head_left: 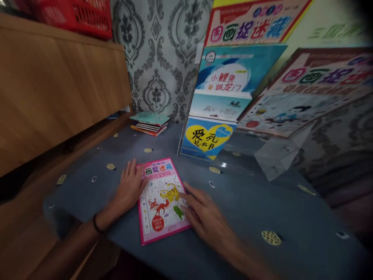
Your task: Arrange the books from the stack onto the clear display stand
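Note:
A pink-bordered children's picture book (163,210) lies closed on the blue-grey tablecloth (233,217), its cover showing a yellow striped cat, a red fox and Chinese lettering. My left hand (131,182) rests at the book's upper left edge, fingers stretched out, thumb over the cover. On the other side, my right hand (204,214) lies with its fingers extended over the book's right edge, the fingertips touching the cover near the cat. Neither hand is wrapped round the book. A dark band (96,223) circles my left wrist.
Behind the book, a clear tiered rack (180,142) holds several upright books, including a blue one with a yellow heart (204,136). A second stand (275,155) supports another picture book (303,93). A small stack of books (150,123) lies near the patterned wall. A wooden cabinet (64,89) borders the left, with a red basket (78,17) on top.

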Demonstrator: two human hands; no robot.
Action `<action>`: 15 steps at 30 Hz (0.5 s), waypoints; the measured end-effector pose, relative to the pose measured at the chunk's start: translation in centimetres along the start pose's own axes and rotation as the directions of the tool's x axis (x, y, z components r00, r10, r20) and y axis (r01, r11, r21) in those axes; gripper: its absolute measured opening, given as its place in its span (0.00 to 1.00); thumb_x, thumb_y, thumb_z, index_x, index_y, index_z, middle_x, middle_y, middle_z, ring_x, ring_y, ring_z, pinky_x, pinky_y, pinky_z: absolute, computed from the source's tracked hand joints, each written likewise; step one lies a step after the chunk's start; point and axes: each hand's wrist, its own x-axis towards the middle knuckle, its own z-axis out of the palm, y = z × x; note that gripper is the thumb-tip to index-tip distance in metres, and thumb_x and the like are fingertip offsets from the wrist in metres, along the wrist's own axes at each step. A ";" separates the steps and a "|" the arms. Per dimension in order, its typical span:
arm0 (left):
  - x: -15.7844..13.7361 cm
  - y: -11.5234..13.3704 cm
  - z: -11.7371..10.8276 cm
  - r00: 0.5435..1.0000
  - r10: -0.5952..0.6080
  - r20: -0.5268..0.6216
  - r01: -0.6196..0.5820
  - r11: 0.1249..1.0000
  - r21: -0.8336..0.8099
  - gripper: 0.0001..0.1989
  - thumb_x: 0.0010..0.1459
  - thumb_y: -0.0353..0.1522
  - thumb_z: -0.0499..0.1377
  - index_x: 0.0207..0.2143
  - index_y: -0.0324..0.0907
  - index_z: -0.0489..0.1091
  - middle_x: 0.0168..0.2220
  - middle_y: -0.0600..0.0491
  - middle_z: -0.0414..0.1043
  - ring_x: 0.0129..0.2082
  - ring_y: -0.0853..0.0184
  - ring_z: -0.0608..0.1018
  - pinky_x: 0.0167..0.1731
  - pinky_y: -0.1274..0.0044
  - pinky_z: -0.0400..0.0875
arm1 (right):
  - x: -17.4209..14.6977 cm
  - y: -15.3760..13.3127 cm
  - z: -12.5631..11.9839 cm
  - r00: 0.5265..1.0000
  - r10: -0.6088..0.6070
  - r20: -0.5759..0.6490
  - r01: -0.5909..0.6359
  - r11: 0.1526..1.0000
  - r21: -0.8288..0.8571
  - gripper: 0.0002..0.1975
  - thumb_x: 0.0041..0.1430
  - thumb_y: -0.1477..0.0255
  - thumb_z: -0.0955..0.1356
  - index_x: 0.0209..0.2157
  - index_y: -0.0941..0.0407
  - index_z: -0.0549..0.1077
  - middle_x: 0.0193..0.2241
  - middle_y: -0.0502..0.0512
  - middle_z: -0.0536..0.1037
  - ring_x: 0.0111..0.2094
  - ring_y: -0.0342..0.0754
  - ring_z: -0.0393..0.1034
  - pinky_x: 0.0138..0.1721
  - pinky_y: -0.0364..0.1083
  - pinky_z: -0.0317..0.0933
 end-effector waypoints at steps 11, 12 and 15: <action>0.0 -0.2 -0.2 0.993 -0.121 -0.016 0.083 0.771 -0.631 0.28 0.65 0.47 0.54 0.62 0.43 0.63 0.64 0.40 0.66 0.65 0.52 0.68 0.65 0.57 0.62 | 6.2 -0.8 3.9 0.947 0.217 0.235 -0.239 0.968 0.071 0.27 0.69 0.68 0.65 0.67 0.59 0.65 0.71 0.70 0.55 0.73 0.68 0.42 0.69 0.67 0.48; 0.2 -0.2 -0.5 0.982 -0.191 0.001 0.133 0.683 -0.719 0.29 0.62 0.48 0.57 0.61 0.43 0.64 0.63 0.41 0.67 0.65 0.51 0.69 0.65 0.57 0.63 | 6.1 -1.0 3.5 0.937 0.239 0.255 -0.267 0.961 0.079 0.27 0.69 0.68 0.65 0.67 0.59 0.65 0.71 0.70 0.54 0.73 0.68 0.42 0.70 0.66 0.47; 0.8 -0.8 -1.3 0.889 -0.425 0.172 0.327 0.324 -0.888 0.33 0.54 0.46 0.65 0.60 0.47 0.64 0.66 0.44 0.64 0.66 0.51 0.68 0.62 0.62 0.69 | 5.9 -1.6 2.5 0.909 0.283 0.306 -0.334 0.934 0.129 0.28 0.69 0.65 0.65 0.67 0.59 0.64 0.72 0.70 0.52 0.73 0.68 0.40 0.70 0.66 0.44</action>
